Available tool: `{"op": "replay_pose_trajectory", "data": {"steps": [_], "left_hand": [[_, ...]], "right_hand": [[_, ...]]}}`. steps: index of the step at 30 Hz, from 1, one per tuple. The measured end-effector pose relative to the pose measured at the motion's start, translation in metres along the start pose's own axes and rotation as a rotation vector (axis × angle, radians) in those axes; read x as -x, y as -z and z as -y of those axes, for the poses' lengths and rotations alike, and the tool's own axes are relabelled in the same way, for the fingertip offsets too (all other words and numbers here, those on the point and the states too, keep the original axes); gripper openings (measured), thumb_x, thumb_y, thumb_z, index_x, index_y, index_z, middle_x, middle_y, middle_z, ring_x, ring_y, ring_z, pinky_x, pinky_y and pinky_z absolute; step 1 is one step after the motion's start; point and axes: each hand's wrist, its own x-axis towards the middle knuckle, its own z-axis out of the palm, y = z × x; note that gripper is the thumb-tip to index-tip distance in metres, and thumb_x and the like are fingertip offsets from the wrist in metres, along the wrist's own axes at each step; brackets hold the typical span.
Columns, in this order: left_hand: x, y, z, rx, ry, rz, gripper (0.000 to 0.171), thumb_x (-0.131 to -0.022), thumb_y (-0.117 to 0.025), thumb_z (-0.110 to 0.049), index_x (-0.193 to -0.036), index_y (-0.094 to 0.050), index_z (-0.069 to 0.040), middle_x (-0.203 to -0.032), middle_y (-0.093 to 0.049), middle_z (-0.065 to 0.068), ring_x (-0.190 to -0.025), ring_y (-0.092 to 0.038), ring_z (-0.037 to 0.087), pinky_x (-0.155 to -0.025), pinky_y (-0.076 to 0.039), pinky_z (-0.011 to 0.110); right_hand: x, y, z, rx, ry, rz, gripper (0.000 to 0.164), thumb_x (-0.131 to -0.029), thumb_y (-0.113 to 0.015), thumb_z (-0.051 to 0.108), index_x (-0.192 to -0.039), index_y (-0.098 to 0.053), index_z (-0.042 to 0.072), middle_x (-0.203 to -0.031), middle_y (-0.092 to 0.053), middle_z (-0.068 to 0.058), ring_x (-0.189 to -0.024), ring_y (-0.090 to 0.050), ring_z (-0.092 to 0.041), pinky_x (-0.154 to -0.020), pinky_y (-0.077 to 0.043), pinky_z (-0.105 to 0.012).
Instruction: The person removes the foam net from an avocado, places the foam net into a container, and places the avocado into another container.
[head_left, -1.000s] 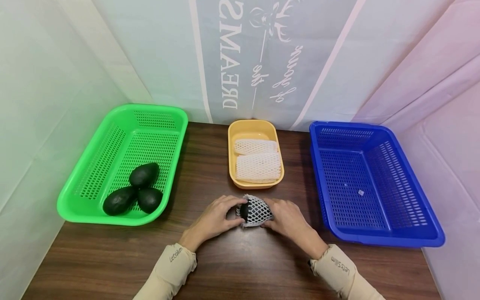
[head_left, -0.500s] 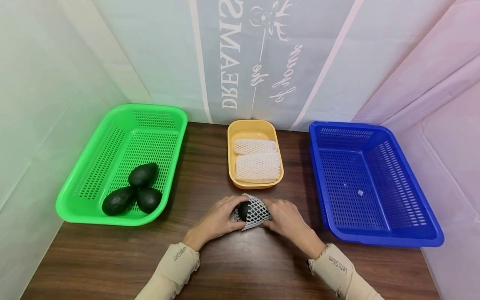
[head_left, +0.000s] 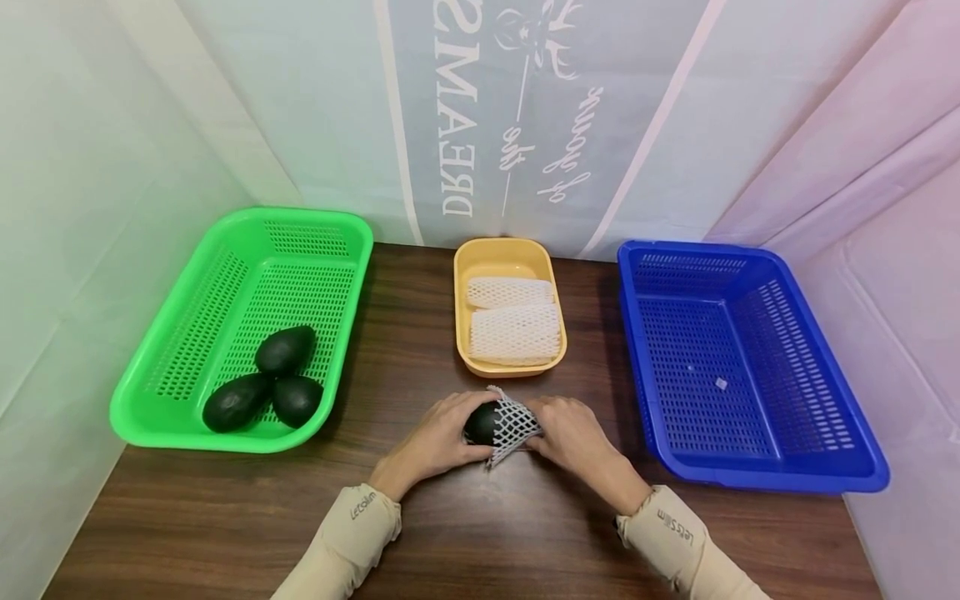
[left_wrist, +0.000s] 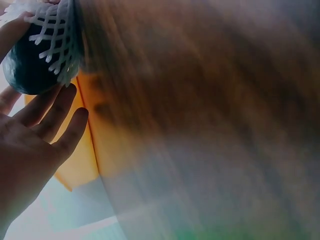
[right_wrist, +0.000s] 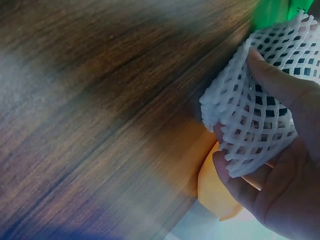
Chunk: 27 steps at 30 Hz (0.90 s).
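Between both hands, at the middle of the table, is a dark avocado [head_left: 482,423] partly inside a white foam net sleeve [head_left: 516,423]. My left hand [head_left: 438,437] grips the avocado's bare left end, thumb on the near side and fingers on the far side. My right hand [head_left: 573,437] holds the net's right end between thumb and fingers. In the left wrist view, the avocado [left_wrist: 35,65] pokes out below the net's edge. The right wrist view shows the net [right_wrist: 260,110] with dark skin behind its holes.
A green basket [head_left: 352,333] with three avocados [head_left: 288,350] stands left. Behind the hands, a yellow tray [head_left: 502,247] holds white foam nets [head_left: 516,332]. On the right is a blue basket [head_left: 757,483] with a small white bit inside. A cloth-covered wall rises behind the table.
More of the avocado's left end shows bare than a second ago, and the net's left edge lies farther right on it. My left hand has shifted slightly right; the right hand has barely moved.
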Motion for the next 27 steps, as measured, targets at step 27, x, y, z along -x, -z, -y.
{"op": "replay_pose_trajectory", "data": {"steps": [27], "left_hand": [[0.009,0.02,0.007,-0.012,0.037,-0.029,0.07,-0.073,-0.088,-0.034,-0.135,-0.057,-0.021,-0.131,-0.065,-0.001,-0.118,-0.06,0.02,-0.103,-0.047,0.045]], "right_hand": [[-0.003,0.005,-0.004,-0.009,0.018,-0.053,0.03,-0.073,-0.085,0.024,-0.064,-0.057,0.02,-0.067,-0.068,0.001,-0.061,-0.066,-0.026,-0.049,-0.049,-0.04]]}}
